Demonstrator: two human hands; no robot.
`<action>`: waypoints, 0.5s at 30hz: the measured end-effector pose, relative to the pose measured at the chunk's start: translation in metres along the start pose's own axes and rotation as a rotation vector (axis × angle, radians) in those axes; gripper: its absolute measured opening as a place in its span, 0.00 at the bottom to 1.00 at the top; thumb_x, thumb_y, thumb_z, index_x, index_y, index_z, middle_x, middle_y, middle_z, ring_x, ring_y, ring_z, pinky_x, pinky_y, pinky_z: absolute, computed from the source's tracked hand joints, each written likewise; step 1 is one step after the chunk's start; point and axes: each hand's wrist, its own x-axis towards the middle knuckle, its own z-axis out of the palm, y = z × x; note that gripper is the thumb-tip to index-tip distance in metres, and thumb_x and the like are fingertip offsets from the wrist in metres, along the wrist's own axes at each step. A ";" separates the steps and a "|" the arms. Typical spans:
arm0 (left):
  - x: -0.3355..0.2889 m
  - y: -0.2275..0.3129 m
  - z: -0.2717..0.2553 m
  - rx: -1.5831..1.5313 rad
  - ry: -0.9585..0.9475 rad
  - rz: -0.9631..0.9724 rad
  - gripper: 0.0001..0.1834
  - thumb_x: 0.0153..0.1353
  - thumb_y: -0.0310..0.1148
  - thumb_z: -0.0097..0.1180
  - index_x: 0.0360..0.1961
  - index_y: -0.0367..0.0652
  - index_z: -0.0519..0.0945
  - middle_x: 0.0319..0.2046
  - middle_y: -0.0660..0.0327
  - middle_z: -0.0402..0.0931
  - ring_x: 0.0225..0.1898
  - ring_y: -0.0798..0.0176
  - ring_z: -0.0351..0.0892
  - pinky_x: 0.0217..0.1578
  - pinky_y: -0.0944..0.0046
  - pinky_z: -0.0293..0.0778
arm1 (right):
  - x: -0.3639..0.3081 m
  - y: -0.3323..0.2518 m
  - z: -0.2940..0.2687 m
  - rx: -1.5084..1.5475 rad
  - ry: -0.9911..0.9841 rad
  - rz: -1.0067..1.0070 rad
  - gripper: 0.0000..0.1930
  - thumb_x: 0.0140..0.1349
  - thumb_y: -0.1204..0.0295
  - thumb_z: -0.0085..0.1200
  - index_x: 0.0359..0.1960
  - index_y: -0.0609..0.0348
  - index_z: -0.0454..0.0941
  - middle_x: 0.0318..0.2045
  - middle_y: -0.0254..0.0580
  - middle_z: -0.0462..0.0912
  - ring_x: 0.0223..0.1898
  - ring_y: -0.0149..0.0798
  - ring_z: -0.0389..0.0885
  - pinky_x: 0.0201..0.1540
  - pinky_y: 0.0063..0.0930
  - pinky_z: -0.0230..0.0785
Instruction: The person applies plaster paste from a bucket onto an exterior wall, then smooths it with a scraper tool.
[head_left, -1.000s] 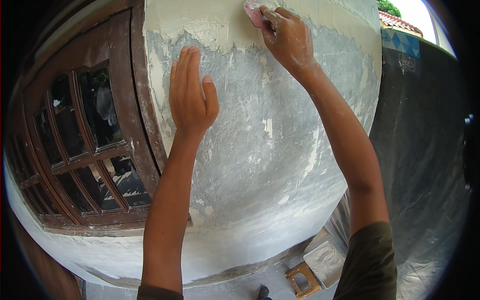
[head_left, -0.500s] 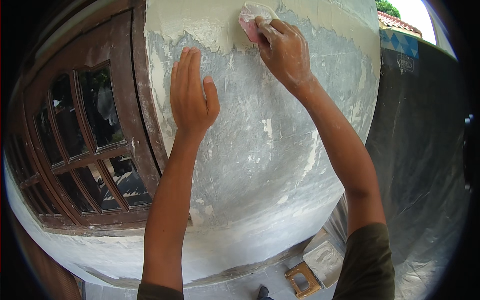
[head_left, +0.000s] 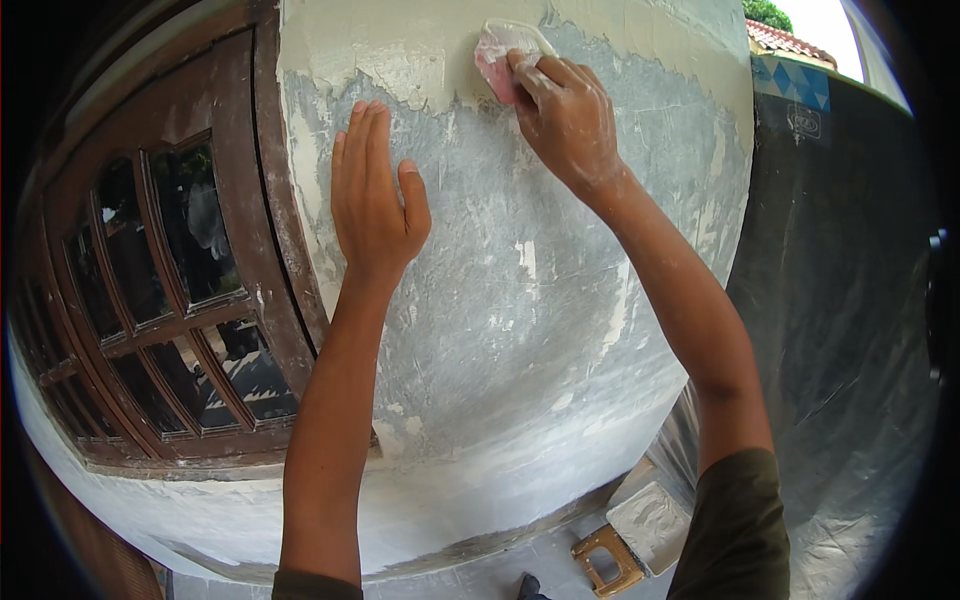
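My right hand [head_left: 578,125] grips a pink putty spreader [head_left: 497,65] smeared with white putty. The spreader meets the wall at the lower part of a cream putty coat [head_left: 400,45], near its ragged edge. To the left, my left hand [head_left: 378,200] lies flat on the bare grey wall [head_left: 470,260], fingers stretched upward and thumb apart, holding nothing. Its fingertips come just below the putty edge. Whitish smears mark the fingers and wrist of my right hand.
A brown wooden window [head_left: 190,310] with glass panes borders the wall on the left. Dark plastic sheeting [head_left: 840,260] hangs at the right. Down on the floor, a brown stool [head_left: 608,560] stands beside a putty-covered tray [head_left: 650,520]. My shoe [head_left: 528,583] shows at the bottom.
The spreader and my right hand have come slightly down the wall. My left hand keeps its place on the wall; the whole view has shifted a little.
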 end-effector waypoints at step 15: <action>0.000 -0.002 -0.001 0.026 0.005 0.005 0.29 0.67 0.30 0.41 0.67 0.27 0.67 0.66 0.38 0.69 0.72 0.40 0.64 0.72 0.41 0.54 | -0.027 -0.006 -0.013 0.033 -0.042 0.053 0.24 0.50 0.79 0.65 0.53 0.59 0.82 0.37 0.42 0.82 0.45 0.46 0.83 0.50 0.40 0.74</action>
